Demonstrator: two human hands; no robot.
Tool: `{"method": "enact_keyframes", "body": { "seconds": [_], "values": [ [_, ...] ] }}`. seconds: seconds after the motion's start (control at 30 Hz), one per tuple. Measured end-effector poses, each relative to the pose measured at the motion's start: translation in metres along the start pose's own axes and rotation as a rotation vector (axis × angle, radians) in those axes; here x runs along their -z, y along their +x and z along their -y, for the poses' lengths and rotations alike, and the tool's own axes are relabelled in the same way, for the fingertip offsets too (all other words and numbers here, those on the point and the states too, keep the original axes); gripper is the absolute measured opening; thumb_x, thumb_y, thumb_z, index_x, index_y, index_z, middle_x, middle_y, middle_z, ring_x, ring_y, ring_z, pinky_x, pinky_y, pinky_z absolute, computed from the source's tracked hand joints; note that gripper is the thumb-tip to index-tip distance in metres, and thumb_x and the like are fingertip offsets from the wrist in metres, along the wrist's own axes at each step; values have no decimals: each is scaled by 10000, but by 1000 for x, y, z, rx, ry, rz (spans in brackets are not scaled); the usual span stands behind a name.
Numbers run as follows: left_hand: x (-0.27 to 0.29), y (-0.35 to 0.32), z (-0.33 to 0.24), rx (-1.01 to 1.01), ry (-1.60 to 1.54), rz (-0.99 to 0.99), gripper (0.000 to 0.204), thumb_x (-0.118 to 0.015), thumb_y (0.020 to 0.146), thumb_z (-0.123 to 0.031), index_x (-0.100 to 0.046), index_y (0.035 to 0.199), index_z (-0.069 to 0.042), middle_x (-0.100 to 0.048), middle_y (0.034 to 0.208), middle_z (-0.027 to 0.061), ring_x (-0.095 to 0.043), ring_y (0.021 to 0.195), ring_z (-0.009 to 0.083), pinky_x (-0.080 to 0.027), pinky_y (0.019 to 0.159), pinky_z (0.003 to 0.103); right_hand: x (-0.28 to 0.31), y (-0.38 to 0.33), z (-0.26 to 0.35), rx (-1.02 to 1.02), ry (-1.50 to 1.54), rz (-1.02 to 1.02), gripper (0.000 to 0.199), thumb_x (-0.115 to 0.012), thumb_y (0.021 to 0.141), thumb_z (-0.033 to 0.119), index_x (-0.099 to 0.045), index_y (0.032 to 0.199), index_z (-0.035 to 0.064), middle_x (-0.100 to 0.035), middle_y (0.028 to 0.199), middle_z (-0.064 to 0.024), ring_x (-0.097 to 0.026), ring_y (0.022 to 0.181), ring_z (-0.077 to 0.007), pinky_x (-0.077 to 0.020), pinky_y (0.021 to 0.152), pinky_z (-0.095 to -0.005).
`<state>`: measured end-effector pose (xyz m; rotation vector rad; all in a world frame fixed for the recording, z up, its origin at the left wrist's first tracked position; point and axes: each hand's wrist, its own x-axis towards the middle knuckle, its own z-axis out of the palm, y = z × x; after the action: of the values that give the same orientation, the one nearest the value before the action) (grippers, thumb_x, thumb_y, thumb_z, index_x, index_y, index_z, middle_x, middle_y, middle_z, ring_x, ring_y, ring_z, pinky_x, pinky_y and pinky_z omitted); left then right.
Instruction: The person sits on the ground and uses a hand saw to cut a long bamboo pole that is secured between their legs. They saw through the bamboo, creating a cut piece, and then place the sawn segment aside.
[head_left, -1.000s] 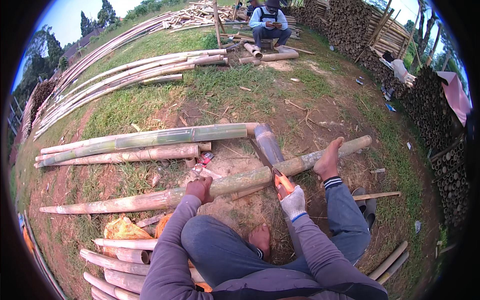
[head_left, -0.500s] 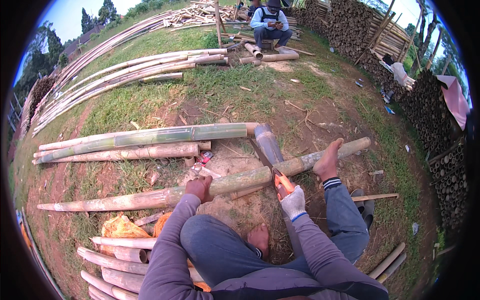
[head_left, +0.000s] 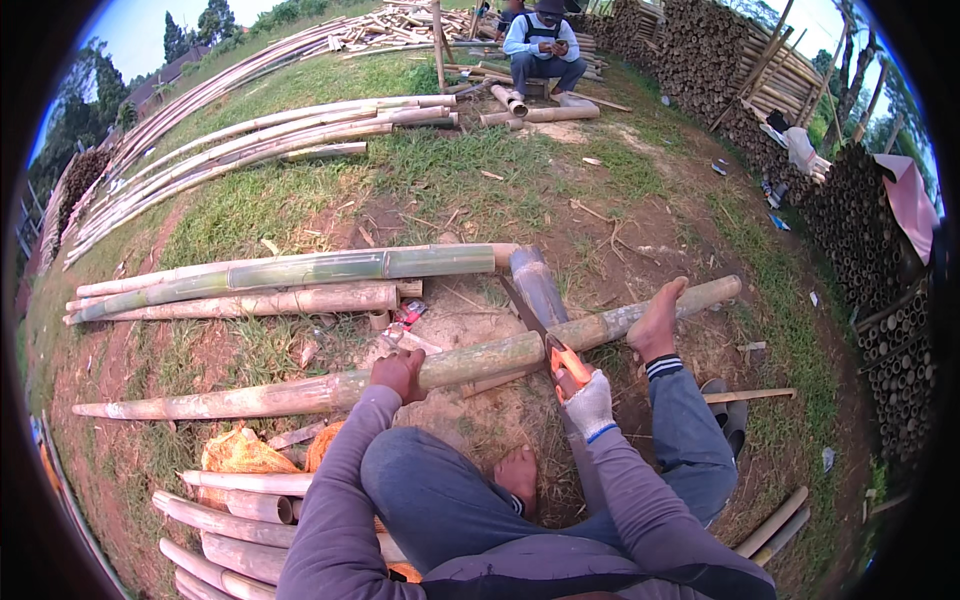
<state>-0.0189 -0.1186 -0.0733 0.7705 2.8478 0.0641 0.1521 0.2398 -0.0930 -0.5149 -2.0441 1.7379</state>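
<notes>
Head view — left grip (head_left: 399, 374) clasps bamboo (head_left: 480, 362), right grip (head_left: 588, 400) holds saw (head_left: 535, 321) across it — open grass (head_left: 455, 172) beyond.

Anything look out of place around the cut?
Mildly, yes. Only the right hand, on the saw, wears a glove; the left hand, holding the bamboo, is bare, an odd mismatch. Red litter also lies near the farther poles.

– See what across the log (head_left: 538, 288)?
– See a long pole (head_left: 470, 362), under the left hand (head_left: 400, 373).
– And beyond?
– Find more poles (head_left: 350, 266) left of the log, a seated person (head_left: 546, 67) far behind.
</notes>
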Motion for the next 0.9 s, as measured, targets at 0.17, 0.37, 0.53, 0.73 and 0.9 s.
{"method": "enact_keyframes", "body": {
  "seconds": [0.17, 0.37, 0.53, 0.73, 0.9],
  "values": [
    [4, -1, -1, 17, 15, 20, 700, -893, 714, -438, -592, 1271, -138, -712, 1220, 146, -740, 1090, 374, -597, 912, 506, 54, -6, 20, 184, -128, -94, 467, -728, 1042, 347, -628, 1308, -23, -715, 1036, -121, -694, 937, -178, -557, 806, -353],
    [4, -4, 0, 21, 15, 16, 693, -889, 714, -435, -597, 1264, -131, -715, 1213, 141, -742, 1085, 373, -602, 896, 507, 205, 12, 43, 1, -1388, -226, 531, -765, 949, 462, -720, 1134, -34, -750, 1094, -277, -720, 1059, -456, -567, 937, -526],
    [6, 2, -8, -24, -8, -28, 664, -894, 727, -436, -604, 1240, -130, -738, 1198, 164, -758, 1062, 378, -612, 889, 517, 294, 18, 4, -351, -1247, -256, 549, -705, 995, 481, -735, 1129, -51, -741, 1153, -314, -706, 1153, -470, -554, 997, -531],
    [7, -6, -2, 12, 2, -20, 653, -891, 724, -428, -608, 1235, -136, -738, 1188, 161, -758, 1056, 378, -610, 892, 513, 249, 17, 20, -367, -1327, -243, 536, -546, 1066, 454, -733, 1127, -45, -742, 1164, -309, -704, 1154, -472, -551, 994, -547],
    [6, -5, -3, -6, -15, -43, 647, -889, 719, -414, -613, 1235, -138, -735, 1189, 167, -755, 1064, 378, -607, 898, 517, 246, 12, 25, -328, -1341, -279, 514, -549, 1065, 440, -740, 1096, -36, -754, 1127, -297, -716, 1121, -470, -559, 975, -545]
  ]
}}
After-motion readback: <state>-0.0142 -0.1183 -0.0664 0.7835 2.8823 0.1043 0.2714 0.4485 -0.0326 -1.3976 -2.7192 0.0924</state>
